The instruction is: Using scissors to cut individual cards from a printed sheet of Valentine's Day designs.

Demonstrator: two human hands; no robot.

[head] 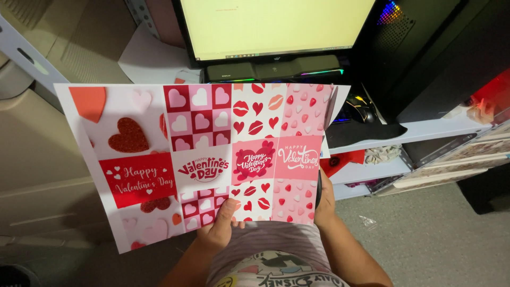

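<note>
A large printed sheet (202,159) of red, pink and white heart and lip patterns is held up in front of me. My left hand (218,231) grips its bottom edge, thumb on the printed face. My right hand (325,204) is at the sheet's lower right corner, mostly behind the paper, closed on the black handle of what looks like a pair of scissors (319,192). A grey blade (330,108) runs up along the sheet's right edge.
Behind the sheet stand a lit monitor (276,26) and a dark speaker bar (273,68). At the right are a black computer tower (425,48), a mouse (364,109) and white shelves (425,130) with red paper scraps (340,159). A grey carpet (441,239) lies below, beige furniture (42,159) at the left.
</note>
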